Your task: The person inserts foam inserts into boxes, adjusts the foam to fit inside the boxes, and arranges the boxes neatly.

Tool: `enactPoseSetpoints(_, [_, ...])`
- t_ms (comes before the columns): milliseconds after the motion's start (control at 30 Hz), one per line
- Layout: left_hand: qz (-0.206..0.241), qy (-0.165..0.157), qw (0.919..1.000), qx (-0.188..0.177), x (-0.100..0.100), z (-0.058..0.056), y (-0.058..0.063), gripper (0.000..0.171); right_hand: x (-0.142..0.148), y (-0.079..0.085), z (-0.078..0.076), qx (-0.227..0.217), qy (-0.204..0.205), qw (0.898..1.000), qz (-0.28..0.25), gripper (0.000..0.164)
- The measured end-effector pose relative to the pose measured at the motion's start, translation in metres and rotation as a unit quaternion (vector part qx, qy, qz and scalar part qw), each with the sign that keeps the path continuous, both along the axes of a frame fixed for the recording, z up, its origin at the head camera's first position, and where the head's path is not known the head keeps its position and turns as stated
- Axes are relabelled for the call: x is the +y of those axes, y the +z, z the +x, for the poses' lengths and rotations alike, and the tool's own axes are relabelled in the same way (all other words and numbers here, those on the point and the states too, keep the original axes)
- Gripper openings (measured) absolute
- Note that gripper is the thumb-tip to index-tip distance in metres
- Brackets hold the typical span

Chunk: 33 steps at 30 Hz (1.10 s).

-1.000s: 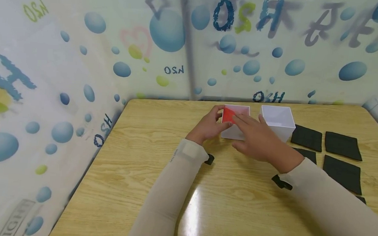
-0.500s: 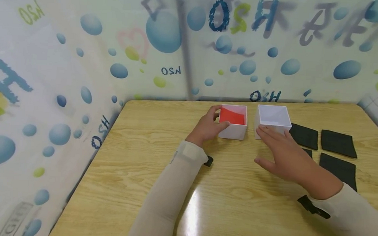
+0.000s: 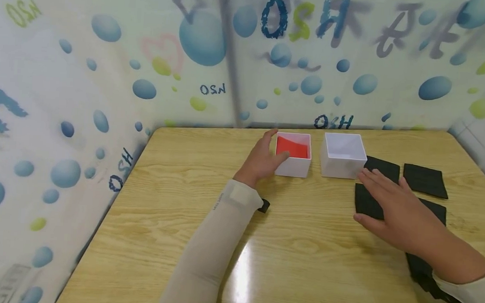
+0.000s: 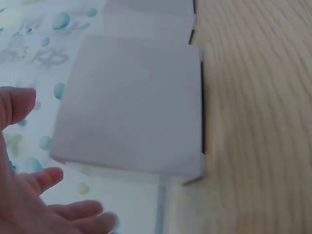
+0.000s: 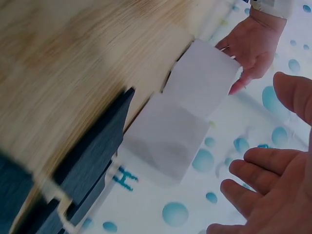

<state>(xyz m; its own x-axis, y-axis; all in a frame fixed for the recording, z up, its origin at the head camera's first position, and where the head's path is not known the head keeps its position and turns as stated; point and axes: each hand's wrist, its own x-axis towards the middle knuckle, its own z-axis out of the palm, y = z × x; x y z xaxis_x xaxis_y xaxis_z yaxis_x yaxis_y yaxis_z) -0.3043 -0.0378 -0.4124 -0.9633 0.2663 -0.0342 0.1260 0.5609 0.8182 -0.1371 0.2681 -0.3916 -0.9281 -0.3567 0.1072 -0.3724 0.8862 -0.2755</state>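
My left hand is at the left side of a small white open-topped box, its thumb by the front rim and its fingers near the back left corner. In the left wrist view, that thumb and the fingers look loose and apart from the box's plain wall. A flat red piece, cloth or paper, lies inside. Just to the right stands a second white box with no contents visible. My right hand hovers with straight, spread fingers over flat black squares and holds nothing.
Several black squares lie in rows at the right of the wooden table, among them one at the back right. Partly under the right wrist is another. A patterned curtain stands behind the table's back edge.
My right hand has left the red piece in the left box and moved right, past the second box, to above the black squares. My left hand stays by the left box, its thumb slightly lifted.
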Motion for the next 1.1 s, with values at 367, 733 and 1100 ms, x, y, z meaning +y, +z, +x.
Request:
enactPoseSetpoints(367, [0.052,0.009,0.9916,0.118,0.041,0.029,0.032,0.068,0.041,-0.013,0.016,0.013,-0.048,0.999,-0.005,0.104])
enactPoseSetpoints(733, [0.064,-0.064,0.9818,0.167,0.088,0.043,0.025,0.056,0.07,-0.027,0.03,-0.017,-0.095,0.995,0.001,0.105])
enactPoseSetpoints(1100, [-0.021,-0.075,0.9889,0.126,0.125,0.042,0.006,0.059,0.1,-0.043,0.043,-0.049,-0.132,0.99,0.027,0.111])
